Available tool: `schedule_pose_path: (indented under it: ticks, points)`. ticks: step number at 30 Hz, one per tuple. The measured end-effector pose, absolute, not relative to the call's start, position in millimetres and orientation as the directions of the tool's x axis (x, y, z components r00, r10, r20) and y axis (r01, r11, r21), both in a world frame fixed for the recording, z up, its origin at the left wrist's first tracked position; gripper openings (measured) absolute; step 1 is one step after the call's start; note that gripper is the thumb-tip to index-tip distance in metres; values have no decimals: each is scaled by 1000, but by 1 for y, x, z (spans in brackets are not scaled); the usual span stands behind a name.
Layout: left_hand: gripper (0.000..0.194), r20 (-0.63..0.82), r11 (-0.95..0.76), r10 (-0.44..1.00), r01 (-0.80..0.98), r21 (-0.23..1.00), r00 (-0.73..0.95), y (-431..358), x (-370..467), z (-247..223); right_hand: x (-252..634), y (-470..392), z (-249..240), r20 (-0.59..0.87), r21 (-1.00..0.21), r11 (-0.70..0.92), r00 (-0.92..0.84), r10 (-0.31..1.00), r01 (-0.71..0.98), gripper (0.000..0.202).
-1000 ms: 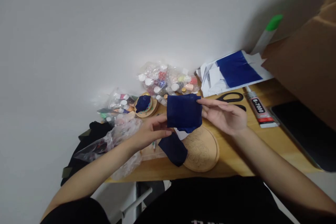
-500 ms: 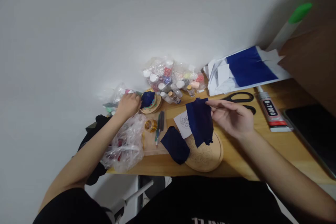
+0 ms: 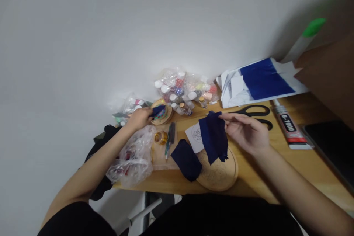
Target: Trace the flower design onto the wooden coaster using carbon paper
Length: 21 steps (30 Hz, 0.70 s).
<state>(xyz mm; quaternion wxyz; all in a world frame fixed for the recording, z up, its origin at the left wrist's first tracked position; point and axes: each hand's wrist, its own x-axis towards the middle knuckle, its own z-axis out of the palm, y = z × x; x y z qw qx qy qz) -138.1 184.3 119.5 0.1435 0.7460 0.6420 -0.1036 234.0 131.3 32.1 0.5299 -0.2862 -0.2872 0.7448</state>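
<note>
Black short sleeves and black top [image 3: 221, 214], bare-handed.

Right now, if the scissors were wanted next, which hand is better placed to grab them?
Probably the right hand: it is beside the black-handled scissors, though it holds navy cloth. The left hand is farther off, pinching a smaller navy piece.

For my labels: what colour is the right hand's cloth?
The cloth is navy blue; see head view.

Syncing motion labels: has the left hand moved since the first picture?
Yes: leftward and farther out, judged against the round wooden board. The left hand now has its fingers at the small navy scrap.
</note>
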Motion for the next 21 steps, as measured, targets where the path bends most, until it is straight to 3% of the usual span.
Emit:
schedule_pose_path:
  ticks: [5, 9, 13, 21]
  points:
    - [36, -149, -5, 984, 845, 535, 101, 173, -136, 172, 235, 131, 33, -112, -701, -279, -285, 952, -656, 19]
    - [46, 59, -56, 998, 584, 810, 14, 154, -114, 199, 238, 129, 31, -156, -708, -298, -269, 950, -640, 15]
    - [46, 128, -99, 990, 362, 927, -57, 138, -88, 210, 237, 126, 29, -268, -696, -352, -228, 936, -625, 14]
    - [34, 183, -170, 979, 131, 977, -94, 109, -66, 231, 236, 129, 24, -349, -693, -421, -238, 906, -585, 15]
